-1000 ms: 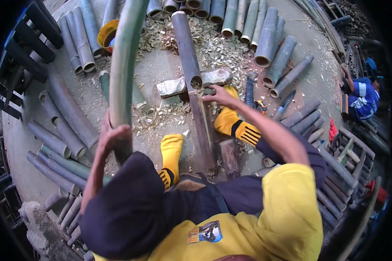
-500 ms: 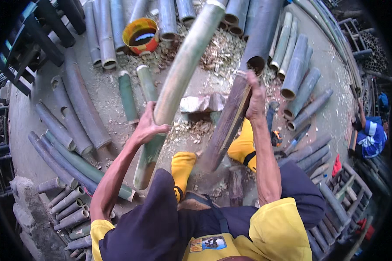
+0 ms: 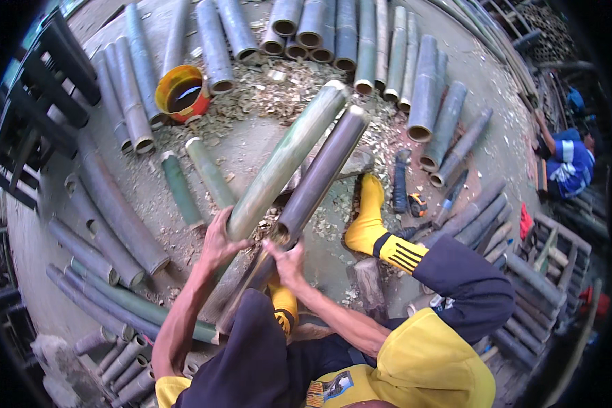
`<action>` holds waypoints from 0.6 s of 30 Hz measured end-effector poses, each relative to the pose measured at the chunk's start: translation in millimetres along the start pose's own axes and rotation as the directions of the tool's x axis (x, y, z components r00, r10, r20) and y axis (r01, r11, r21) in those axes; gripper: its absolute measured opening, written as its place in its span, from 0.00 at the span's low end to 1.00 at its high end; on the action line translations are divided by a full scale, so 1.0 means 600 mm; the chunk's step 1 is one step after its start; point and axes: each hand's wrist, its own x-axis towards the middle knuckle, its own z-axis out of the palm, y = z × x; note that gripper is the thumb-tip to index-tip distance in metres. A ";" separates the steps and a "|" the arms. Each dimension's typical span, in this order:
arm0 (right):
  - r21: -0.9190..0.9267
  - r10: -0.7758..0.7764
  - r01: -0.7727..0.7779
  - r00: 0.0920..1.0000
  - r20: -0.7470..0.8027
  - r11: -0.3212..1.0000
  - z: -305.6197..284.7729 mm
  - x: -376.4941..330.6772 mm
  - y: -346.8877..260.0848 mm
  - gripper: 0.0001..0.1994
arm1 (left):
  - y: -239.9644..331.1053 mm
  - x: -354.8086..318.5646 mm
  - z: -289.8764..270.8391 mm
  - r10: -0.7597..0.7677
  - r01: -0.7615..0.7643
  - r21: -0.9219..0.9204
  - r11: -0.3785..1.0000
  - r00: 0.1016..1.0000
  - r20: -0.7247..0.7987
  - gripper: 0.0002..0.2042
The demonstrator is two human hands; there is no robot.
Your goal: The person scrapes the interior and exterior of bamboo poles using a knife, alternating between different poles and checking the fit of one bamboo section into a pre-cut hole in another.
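Note:
My left hand (image 3: 217, 238) is wrapped round a long pale green bamboo tube (image 3: 289, 156), which slants from my knees up to the right. Beside it, almost parallel, lies a dark brown bamboo tube (image 3: 323, 177). My right hand (image 3: 289, 262) grips this one just below a hollow mouth in it; the stretch below looks cut lengthwise, and its bottom end is hidden by my knee. Both hands are close together, above my yellow-socked left foot (image 3: 283, 309). A pale block (image 3: 357, 163) sits partly hidden behind the tubes.
Many bamboo tubes (image 3: 214, 54) ring the floor. Two short green pieces (image 3: 180, 190) lie left of my left hand. A yellow-red bucket (image 3: 182, 95) holds dark liquid. Wood chips (image 3: 285, 92) litter the floor. A black-handled tool (image 3: 401, 180) lies right; another person (image 3: 570, 163) sits beyond.
My right hand has moved down and left with the dark tube, coming near my left hand. The two tubes now lie close and nearly parallel. The view has shifted too.

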 end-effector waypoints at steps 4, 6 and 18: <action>0.035 0.188 -0.188 0.982 0.021 0.981 -0.006 -0.013 0.026 0.33 | -0.021 -0.037 0.026 0.064 -0.055 -0.106 0.993 0.994 0.085 0.42; 0.098 0.292 -0.299 0.953 0.081 0.949 -0.021 -0.011 0.034 0.34 | -0.028 -0.046 0.044 0.102 -0.097 -0.064 0.993 0.992 0.075 0.42; -0.290 0.091 -0.092 0.996 -0.014 0.953 -0.017 -0.010 -0.004 0.42 | -0.061 -0.087 0.050 -0.017 0.041 -0.190 0.981 0.991 0.131 0.42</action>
